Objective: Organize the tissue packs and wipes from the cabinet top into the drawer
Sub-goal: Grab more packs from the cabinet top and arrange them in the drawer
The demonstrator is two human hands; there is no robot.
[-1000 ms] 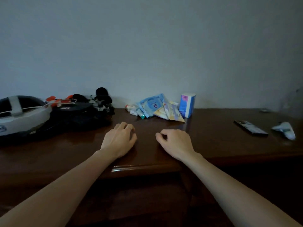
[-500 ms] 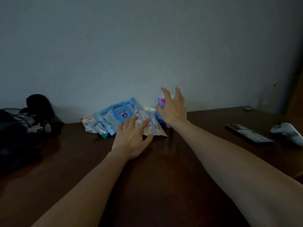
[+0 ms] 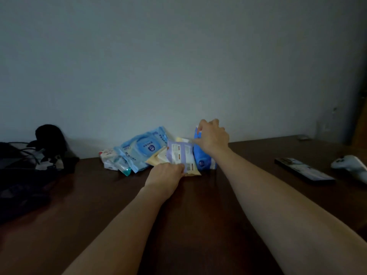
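A heap of packs lies against the wall on the dark wooden cabinet top (image 3: 198,215). My left hand (image 3: 165,176) pinches the near corner of a flat lilac and yellow wipes pack (image 3: 181,155). My right hand (image 3: 212,136) is closed around the top of an upright blue tissue pack (image 3: 202,159) just right of it. To the left leans a larger light-blue wipes pack (image 3: 143,148), with small white tissue packs (image 3: 109,156) and a teal-capped one (image 3: 124,168) beside it. The drawer is out of view.
A black bag with cables and a dark round object (image 3: 49,135) fills the left side. On the right lie a dark phone or remote (image 3: 303,171) and a white controller-like object (image 3: 351,167).
Both hands went from resting near the cabinet's front edge to the pile. The left hand closed on the lilac pack's corner; the right hand, spread open before, now grips the blue pack.
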